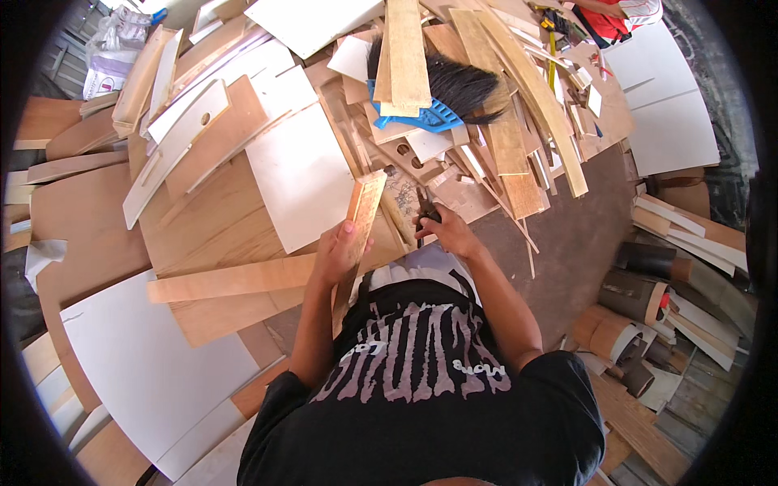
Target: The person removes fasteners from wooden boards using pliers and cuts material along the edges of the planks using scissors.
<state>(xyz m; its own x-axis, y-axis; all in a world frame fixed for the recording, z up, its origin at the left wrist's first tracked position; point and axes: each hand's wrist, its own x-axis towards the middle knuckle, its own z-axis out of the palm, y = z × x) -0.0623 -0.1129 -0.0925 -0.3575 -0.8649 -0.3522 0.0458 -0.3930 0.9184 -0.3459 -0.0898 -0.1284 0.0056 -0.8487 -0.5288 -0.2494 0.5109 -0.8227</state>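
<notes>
My left hand point(341, 248) is closed around a narrow wooden board point(366, 200), which stands tilted with its upper end away from me and its lower end beside my body. To the right, my right hand point(448, 229) grips a dark hand tool point(427, 212), apparently pliers or pincers, its tip pointing away from me. The tool and the board are apart. Beyond both hands lies a heap of wood strips and offcuts, with a blue brush head with black bristles point(434, 116) partly under light wooden boards point(408, 58).
White panels point(298, 176) and a long wooden strip point(237, 278) lie at the left. Rolled sheet material point(632, 297) is stacked at the right. A person in red and white point(614, 18) is at the far right, near a yellow tape measure point(552, 61).
</notes>
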